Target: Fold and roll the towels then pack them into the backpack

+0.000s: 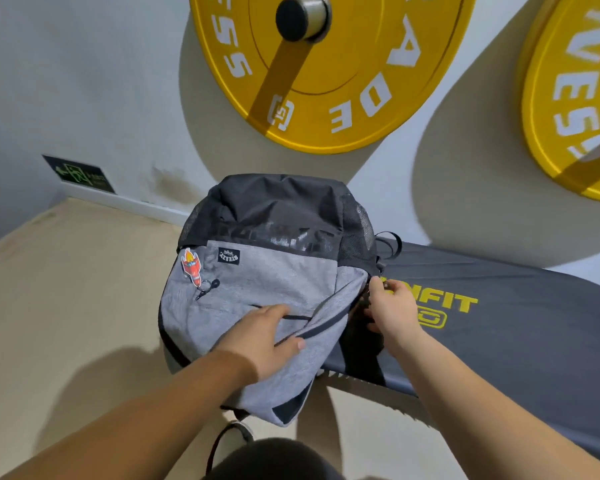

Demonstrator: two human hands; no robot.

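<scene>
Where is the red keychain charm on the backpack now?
In the head view, the red charm hangs on the upper left of the backpack, beside the small black logo patch.

The black bench pad [499,306] carries yellow lettering ending in "NFIT", its start hidden behind the right hand [392,306]. The near yellow weight plate [326,71] shows white letters "ESS" and "ADE"; the second plate [575,98] shows "VES". The backpack [257,271] bears a small black patch [229,255], unreadable. A green exit sign [80,174] sits low on the wall.
</scene>
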